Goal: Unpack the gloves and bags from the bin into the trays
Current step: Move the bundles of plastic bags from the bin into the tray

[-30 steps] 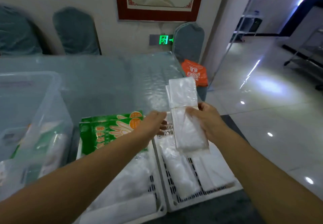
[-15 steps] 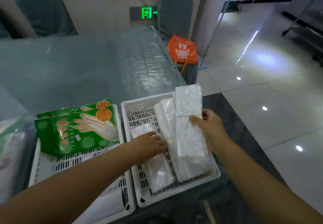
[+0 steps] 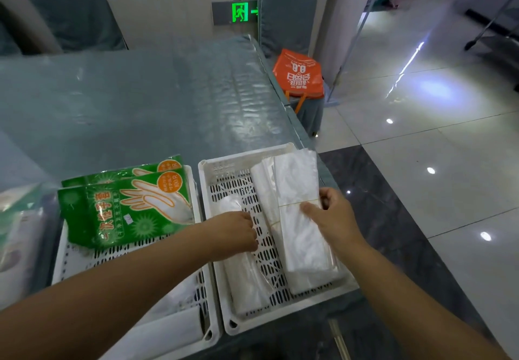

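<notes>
Right hand [image 3: 332, 216] pinching banded bundle of clear plastic bags [image 3: 302, 219], flat in white slotted plastic tray [image 3: 224, 166]; left hand [image 3: 233, 233] curled, fingertips on crinkly bag roll [image 3: 247, 278].

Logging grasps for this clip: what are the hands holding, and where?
Right hand grips the banded bag stack at its middle band; left hand rests on another bag bundle, grip unclear.

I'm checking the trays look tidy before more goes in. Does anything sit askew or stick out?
Yes. The bag bundle under the right hand overhangs the right tray at its far rim, and the glove packs lie tilted in the left tray.
</notes>
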Available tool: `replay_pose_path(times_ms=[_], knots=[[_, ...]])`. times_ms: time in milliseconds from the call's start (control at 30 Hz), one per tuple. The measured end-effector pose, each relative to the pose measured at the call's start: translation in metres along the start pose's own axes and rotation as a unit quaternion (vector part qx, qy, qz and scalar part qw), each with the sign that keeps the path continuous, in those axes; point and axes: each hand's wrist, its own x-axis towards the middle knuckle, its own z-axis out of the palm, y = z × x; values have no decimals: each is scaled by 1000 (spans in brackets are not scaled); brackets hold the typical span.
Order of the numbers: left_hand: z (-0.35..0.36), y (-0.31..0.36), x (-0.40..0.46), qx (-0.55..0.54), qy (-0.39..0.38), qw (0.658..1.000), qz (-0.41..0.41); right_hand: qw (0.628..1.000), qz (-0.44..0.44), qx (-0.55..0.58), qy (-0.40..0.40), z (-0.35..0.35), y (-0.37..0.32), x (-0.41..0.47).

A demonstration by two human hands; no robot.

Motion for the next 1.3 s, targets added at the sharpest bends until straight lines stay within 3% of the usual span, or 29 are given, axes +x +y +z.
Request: replay_pose_path(times_ms=[233, 467, 600, 767, 867, 1000, 1300], knots=[[-30, -28, -73, -19, 225, 972, -61, 995, -28, -95, -30, 34, 13, -17], [-24, -49, -136, -33, 223, 952, -207, 988, -21, -142, -60, 92, 38, -38], [-20, -45, -145, -32, 243, 944, -221, 977, -62, -193, -66, 92, 44, -37], [-19, -39, -148, -41, 259, 939, -222, 982, -41, -165, -83, 94, 41, -36], [-20, -36, -147, -38, 257, 940, -219, 949, -90, -293, -78, 94, 40, -40], [-21, -33, -146, -46, 253, 940, -225, 840, -204, -503, -7, 94, 41, -48], [-24, -18, -131, -59, 224, 950, -208, 799, -249, -538, -98, 102, 54, -57]])
